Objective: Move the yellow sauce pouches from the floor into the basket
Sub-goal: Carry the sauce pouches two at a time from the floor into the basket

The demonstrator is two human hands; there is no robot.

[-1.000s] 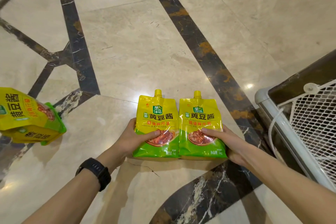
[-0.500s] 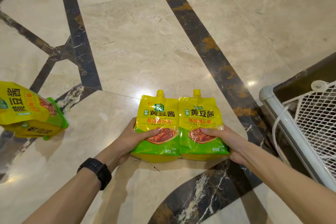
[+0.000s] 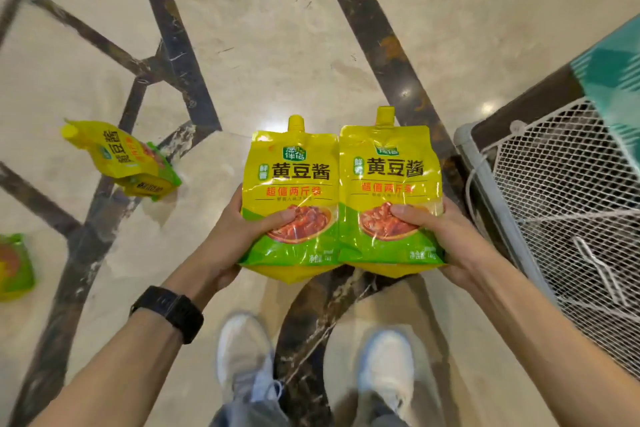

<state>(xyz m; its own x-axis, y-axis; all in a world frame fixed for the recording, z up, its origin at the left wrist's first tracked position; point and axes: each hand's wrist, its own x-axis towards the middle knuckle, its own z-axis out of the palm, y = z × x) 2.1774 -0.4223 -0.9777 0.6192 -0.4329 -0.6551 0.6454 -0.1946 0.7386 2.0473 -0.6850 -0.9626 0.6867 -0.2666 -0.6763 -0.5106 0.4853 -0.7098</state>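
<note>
At far left on the floor (image 3: 294, 45), an edge pouch (image 3: 14, 265) lies cut off by the frame. Two stacked pouches (image 3: 121, 163) lie farther off. Left hand (image 3: 239, 236), watch (image 3: 168, 312) on the wrist: fingers clamped on the left pouch (image 3: 294, 198), thumb on its front. Right hand (image 3: 440, 236): fingers clamped likewise on the right pouch (image 3: 389, 191). Both held pouches are side by side, edges touching, spouts far, above the shoes (image 3: 242, 354). The white mesh basket (image 3: 554, 177) stands just right of the right hand.
</note>
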